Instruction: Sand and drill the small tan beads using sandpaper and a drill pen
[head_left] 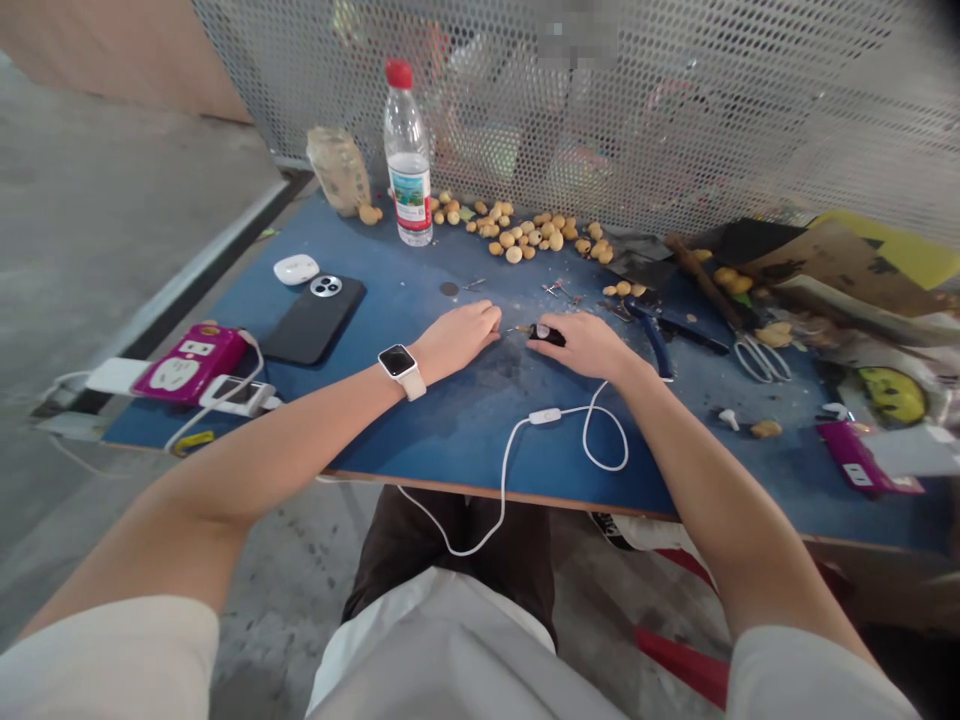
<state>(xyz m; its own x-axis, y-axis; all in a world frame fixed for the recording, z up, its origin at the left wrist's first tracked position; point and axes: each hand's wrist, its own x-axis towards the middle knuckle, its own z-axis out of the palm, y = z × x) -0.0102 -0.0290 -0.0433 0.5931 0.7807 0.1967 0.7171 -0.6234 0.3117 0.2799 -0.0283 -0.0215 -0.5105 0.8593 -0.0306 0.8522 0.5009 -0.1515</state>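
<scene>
My right hand [587, 342] is wrapped round a small black corded hand tool [546, 334] with a thin metal tip, which points left. A white cable [517, 440] with an inline switch [545, 416] loops over the blue tabletop [435, 440] beside that hand. Facing the tip, my left hand [469, 333] is closed with its fingers pinched together on the table. Whatever is between those fingers is hidden. Small metal bits [555, 291] lie beyond my hands, and blue-handled pliers [651, 335] rest by my right wrist.
A red-capped bottle [409, 175] stands near several round tan nuts [525, 235] along the perforated metal panel [600, 120]. A phone [317, 318], a white mouse-shaped case [296, 269] and a pink power strip [196, 362] are left. Scissors [763, 358] and cardboard [814, 262] lie right.
</scene>
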